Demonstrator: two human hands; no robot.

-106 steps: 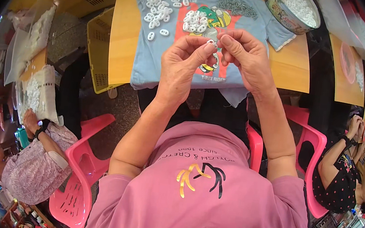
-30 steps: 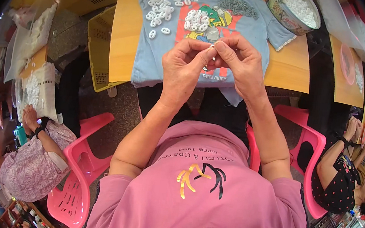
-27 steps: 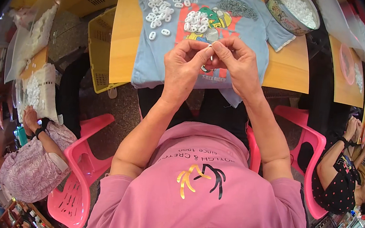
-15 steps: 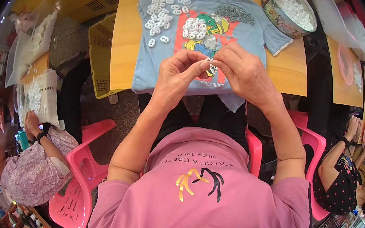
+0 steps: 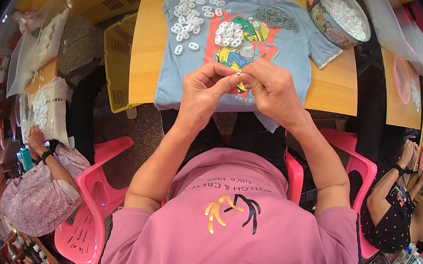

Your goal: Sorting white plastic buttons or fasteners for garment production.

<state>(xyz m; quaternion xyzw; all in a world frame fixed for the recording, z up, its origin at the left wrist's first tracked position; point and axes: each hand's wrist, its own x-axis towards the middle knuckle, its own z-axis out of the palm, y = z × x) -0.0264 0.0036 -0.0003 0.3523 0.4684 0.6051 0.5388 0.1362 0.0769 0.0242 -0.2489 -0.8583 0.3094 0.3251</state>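
My left hand [image 5: 203, 92] and my right hand [image 5: 278, 90] meet fingertip to fingertip above the near part of a blue printed T-shirt [image 5: 295, 63]. A small white plastic piece [image 5: 238, 74] is pinched between my left thumb and forefinger. The closed fingers of my right hand press against its right side, and what they grip is hidden. Beyond my hands lies a small heap of white oval two-hole plastic pieces [image 5: 229, 35]. A larger loose group of the same pieces [image 5: 187, 18] spreads to the left. Small grey metal parts [image 5: 276, 18] lie heaped at the far right of the shirt.
The shirt covers a wooden table [image 5: 145, 51]. At the far right stands a round tin [image 5: 322, 19] with white pieces. A yellow crate [image 5: 117, 64] stands left of the table. Other people sit on both sides, near pink chairs [image 5: 89, 222].
My right hand has shifted slightly left and down, its fingers now closer over the white piece. My left hand stays nearly in place, and the view has shifted slightly.
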